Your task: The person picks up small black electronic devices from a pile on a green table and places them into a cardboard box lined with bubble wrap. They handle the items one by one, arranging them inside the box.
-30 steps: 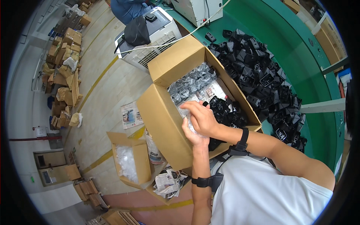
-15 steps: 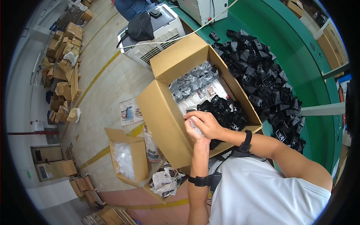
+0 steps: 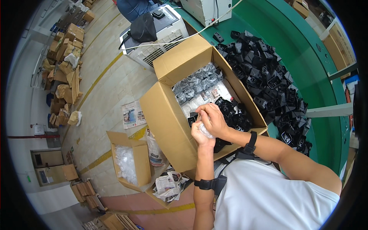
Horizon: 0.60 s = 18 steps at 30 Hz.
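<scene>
My two hands are together over a large open carton (image 3: pixel 163 122). My left hand (image 3: pixel 201 134) is closed around a crumpled clear plastic bag (image 3: pixel 206 131). A black plastic housing (image 3: pixel 191 121) shows at the left hand's fingertips; whether it is gripped or lies behind them is unclear. My right hand (image 3: pixel 215 122) sits above the left, its fingers curled inward, and what they pinch is hidden. Loose black housings (image 3: pixel 229 111) lie in the carton beside the right hand. Farther back inside it are bagged housings (image 3: pixel 197 83) and a sheet of newspaper (image 3: pixel 219 91).
A big heap of black housings (image 3: pixel 270 84) covers part of the green table (image 3: pixel 322 90) at right. A small box of clear bags (image 3: pixel 125 165) and crumpled newspaper (image 3: pixel 168 186) sit at lower left. Beyond the carton stands a white air cooler (image 3: pixel 168 38).
My right hand has risen slightly and its fingers have curled more. Both hands have shifted a little to the right. The black housing by the fingertips shows more fully now.
</scene>
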Motion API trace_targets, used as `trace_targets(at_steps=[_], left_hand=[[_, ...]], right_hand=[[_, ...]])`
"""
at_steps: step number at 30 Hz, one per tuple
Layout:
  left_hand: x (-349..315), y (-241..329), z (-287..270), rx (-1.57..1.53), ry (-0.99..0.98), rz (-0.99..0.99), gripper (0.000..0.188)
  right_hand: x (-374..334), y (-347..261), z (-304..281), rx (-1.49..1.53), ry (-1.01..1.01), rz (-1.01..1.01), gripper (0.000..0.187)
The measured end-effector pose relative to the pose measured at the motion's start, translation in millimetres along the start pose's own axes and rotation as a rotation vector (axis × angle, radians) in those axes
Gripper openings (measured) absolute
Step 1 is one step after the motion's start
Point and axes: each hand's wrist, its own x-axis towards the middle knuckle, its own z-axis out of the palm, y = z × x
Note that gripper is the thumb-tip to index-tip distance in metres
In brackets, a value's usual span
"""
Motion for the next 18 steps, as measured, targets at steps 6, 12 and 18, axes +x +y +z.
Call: trace_targets(at_steps=[6, 12, 18], left_hand=[[-6.3, -1.3, 21.1, 0.04, 0.156, 0.06, 0.056], [-6.4, -3.6, 29.9, 0.256, 0.336, 0.177, 0.042], [-3.4, -5.2, 19.5, 0.321, 0.312, 0.145, 0.029]], right_hand=[[0.6, -1.0, -5.2, -0.193, -0.041, -0.144, 0.02], [1.4, 1.7, -2.4, -0.118, 0.053, -0.023, 0.032], [-0.3, 6.3, -4.2, -0.05, 0.014, 0.017, 0.032]])
